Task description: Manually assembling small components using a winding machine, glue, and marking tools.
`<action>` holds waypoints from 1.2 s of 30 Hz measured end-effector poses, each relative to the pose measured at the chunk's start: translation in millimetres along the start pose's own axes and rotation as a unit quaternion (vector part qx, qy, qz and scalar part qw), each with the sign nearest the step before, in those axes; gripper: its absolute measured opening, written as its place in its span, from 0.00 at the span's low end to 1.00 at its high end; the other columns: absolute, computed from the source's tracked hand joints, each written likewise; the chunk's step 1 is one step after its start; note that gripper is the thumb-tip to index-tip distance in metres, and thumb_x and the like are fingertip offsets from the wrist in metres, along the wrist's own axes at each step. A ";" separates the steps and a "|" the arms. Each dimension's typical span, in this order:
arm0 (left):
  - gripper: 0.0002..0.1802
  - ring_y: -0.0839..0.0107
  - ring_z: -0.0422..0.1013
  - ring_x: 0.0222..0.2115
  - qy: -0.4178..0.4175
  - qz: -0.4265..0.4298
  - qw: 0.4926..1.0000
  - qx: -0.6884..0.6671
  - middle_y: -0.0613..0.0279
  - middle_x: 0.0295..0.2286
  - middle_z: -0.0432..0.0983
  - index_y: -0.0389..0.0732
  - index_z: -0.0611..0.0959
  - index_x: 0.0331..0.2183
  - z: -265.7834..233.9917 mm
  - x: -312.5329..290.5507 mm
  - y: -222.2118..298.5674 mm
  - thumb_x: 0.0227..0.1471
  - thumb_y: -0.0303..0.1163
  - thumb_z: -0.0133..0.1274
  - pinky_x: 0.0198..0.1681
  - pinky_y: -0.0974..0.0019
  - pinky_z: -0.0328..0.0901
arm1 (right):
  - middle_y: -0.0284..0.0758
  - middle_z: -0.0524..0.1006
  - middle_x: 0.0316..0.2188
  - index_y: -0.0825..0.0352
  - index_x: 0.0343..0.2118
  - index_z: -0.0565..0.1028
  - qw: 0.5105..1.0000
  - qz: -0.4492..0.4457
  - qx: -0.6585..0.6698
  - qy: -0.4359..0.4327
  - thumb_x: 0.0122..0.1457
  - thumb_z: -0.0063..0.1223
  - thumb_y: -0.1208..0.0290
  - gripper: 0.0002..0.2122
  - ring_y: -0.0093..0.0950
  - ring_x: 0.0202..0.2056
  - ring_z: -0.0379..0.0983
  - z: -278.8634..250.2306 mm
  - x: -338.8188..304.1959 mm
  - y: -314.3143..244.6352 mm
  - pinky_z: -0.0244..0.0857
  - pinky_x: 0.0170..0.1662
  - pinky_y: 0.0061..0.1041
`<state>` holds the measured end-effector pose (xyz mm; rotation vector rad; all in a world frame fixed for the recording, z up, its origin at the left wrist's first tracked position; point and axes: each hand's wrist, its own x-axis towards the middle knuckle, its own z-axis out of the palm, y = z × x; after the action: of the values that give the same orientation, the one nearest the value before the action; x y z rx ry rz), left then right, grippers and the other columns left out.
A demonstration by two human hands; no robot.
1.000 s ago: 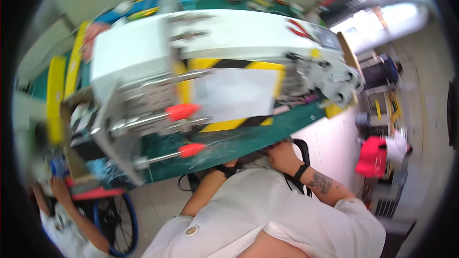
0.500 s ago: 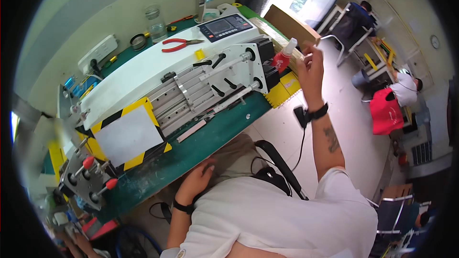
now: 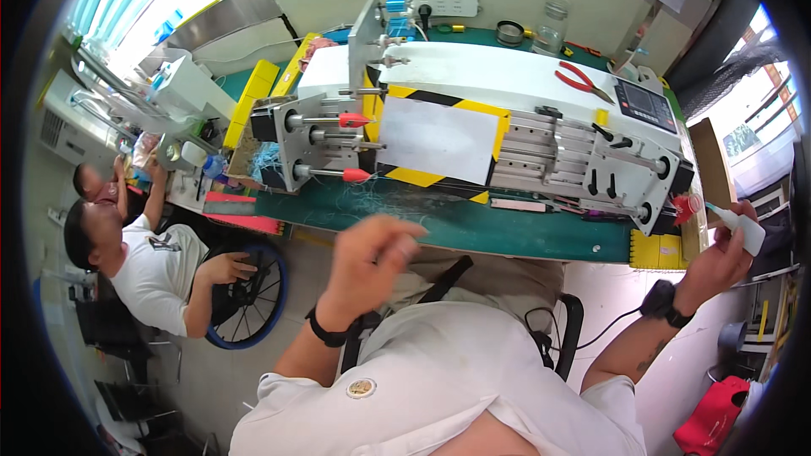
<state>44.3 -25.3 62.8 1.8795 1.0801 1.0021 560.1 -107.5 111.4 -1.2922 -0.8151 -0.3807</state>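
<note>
Green table edge (image 3: 498,236), open room between hands (image 3: 368,266), apparent bottle (image 3: 749,235) in right (image 3: 716,267).

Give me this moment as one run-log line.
left hand: near green bench, nothing visible in grip | right hand: holding white nozzle bottle | red-handled pliers: on white machine

The front strip of the green table (image 3: 473,235) leaves room for the left hand (image 3: 372,266) to pass sideways. Behind it, rods with red tips (image 3: 356,175) jut rightward and a tall metal plate (image 3: 365,44) rises. At the other end, a drilled end plate (image 3: 646,177) and a red bottle (image 3: 684,209) block the right hand (image 3: 722,262), which grips a white bottle (image 3: 750,235), from the white sheet (image 3: 439,139).
</note>
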 end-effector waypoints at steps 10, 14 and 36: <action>0.09 0.71 0.73 0.26 0.310 0.063 0.935 0.159 0.62 0.29 0.79 0.36 0.89 0.43 -40.5 88.1 -34.5 0.59 0.21 0.70 0.31 0.65 0.68 | 0.48 0.87 0.46 0.71 0.66 0.69 0.806 0.122 0.385 -0.432 0.79 0.54 0.62 0.22 0.24 0.40 0.81 200.2 -126.5 -157.4 0.76 0.43 0.24; 0.10 0.66 0.74 0.25 0.325 0.100 0.922 0.185 0.59 0.30 0.80 0.36 0.88 0.41 -42.6 96.5 -42.9 0.57 0.17 0.69 0.29 0.63 0.69 | 0.45 0.88 0.47 0.69 0.65 0.69 0.757 0.163 0.413 -0.480 0.79 0.54 0.67 0.18 0.21 0.41 0.80 245.8 -141.2 -175.2 0.75 0.45 0.23; 0.11 0.73 0.76 0.28 0.301 0.118 0.939 0.118 0.60 0.36 0.82 0.36 0.87 0.42 -48.4 98.4 -49.5 0.58 0.16 0.67 0.29 0.69 0.69 | 0.41 0.89 0.45 0.64 0.62 0.72 0.747 0.248 0.391 -0.477 0.77 0.58 0.63 0.17 0.20 0.41 0.81 310.8 -172.8 -156.5 0.76 0.44 0.23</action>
<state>18.9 92.2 66.2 1.9745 1.3867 1.7291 240.4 113.2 113.4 -0.7612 -1.2253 1.0735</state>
